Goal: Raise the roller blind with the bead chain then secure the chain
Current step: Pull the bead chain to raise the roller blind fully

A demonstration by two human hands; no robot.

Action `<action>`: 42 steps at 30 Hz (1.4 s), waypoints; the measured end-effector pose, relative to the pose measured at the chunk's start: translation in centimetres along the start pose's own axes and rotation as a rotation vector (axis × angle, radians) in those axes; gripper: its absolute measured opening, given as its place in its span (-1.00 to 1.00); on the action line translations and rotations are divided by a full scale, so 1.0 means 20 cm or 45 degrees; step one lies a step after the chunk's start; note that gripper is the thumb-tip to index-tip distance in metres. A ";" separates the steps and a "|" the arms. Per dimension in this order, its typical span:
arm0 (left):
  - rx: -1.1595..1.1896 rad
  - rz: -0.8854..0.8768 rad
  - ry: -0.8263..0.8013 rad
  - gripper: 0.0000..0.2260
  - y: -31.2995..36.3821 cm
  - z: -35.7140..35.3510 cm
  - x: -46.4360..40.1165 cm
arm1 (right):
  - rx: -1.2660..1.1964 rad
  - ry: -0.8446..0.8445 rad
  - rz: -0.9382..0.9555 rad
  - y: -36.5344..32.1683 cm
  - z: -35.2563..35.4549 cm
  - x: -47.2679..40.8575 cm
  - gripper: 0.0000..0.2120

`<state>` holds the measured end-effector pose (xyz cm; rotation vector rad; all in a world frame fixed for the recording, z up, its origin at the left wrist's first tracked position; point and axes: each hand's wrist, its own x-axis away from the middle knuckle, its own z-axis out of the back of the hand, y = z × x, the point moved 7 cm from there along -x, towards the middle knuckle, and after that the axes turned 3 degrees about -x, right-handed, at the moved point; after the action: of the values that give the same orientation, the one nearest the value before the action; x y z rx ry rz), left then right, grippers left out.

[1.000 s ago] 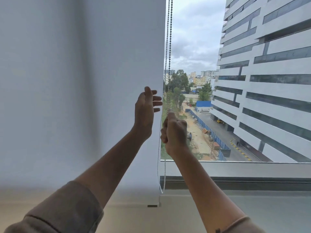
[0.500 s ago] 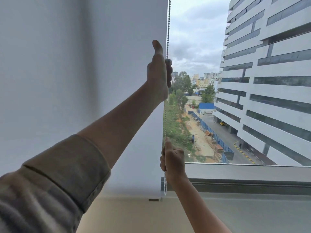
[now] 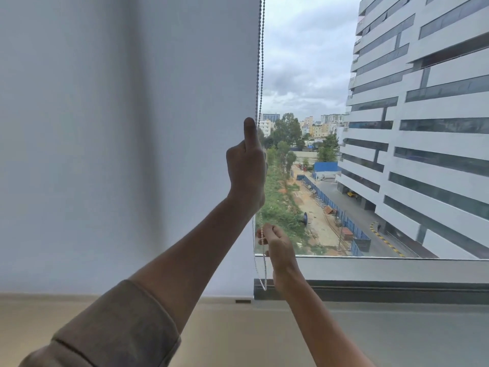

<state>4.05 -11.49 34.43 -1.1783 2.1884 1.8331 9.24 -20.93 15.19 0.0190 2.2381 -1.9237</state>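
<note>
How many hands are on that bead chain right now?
2. The left hand grips the bead chain higher up, beside the blind's edge, thumb pointing upward. The right hand pinches it lower down, just above the window sill.

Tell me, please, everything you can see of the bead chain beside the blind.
The thin beaded pull chain hangs as two near-parallel strands of small round beads along the right edge of the white roller blind. It looks dark against the sky and whitish lower down. It runs down from the frame's top and ends in a loop just above the grey window sill. The left hand grips it higher up; the right hand pinches it below.
</note>
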 end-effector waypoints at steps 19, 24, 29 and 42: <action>-0.095 0.089 0.016 -0.34 -0.32 0.11 0.24 | -0.251 -0.121 0.355 -0.97 -0.18 -0.13 -0.68; -0.140 0.104 0.008 -0.32 -0.50 0.14 0.35 | -0.299 -0.165 0.329 -1.07 -0.22 -0.14 -0.65; -0.167 0.148 0.043 -0.36 -0.67 0.18 0.44 | -0.490 -0.225 0.209 -1.15 -0.26 -0.17 -0.62; -0.201 0.253 0.042 -0.24 -0.95 0.23 0.58 | -0.569 -0.185 0.131 -1.21 -0.26 -0.24 -0.57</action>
<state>4.73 -13.51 11.69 -1.0555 2.2891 2.1138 10.08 -19.09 40.41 -0.0648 2.4561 -1.2959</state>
